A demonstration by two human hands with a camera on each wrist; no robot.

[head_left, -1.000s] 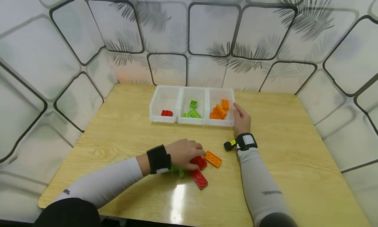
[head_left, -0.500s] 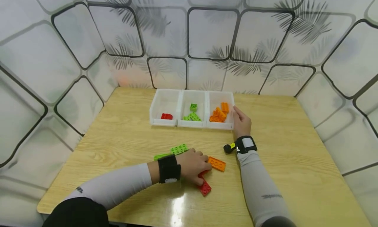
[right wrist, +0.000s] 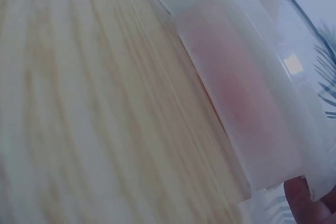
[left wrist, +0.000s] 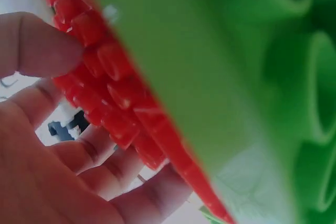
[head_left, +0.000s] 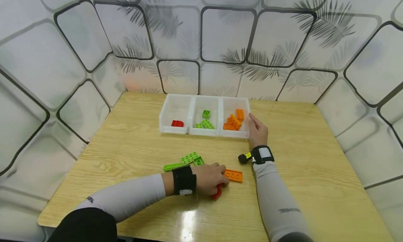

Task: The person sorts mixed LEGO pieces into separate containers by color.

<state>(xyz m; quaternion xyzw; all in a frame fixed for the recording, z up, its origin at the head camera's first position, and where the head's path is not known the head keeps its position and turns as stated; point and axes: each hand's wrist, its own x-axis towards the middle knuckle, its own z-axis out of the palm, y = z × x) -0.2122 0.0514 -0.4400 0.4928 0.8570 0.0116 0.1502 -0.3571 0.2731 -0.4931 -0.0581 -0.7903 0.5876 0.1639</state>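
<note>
Left hand: from my seat I see it grasping, thumb and fingers curled about red studs.
Red bricks: in that grip, poking out below the fingers just above the wooden table.
Orange brick: on the table just beside the left fingertips, to their right.
Green bricks: a cluster beyond the left wrist.
Right hand: against the tray's right end; my wrist view is poor, so I can't tell whether its fingers grip.
White tray: left of the right hand; nearest compartment orange pieces, middle green pieces, farthest red pieces.
</note>
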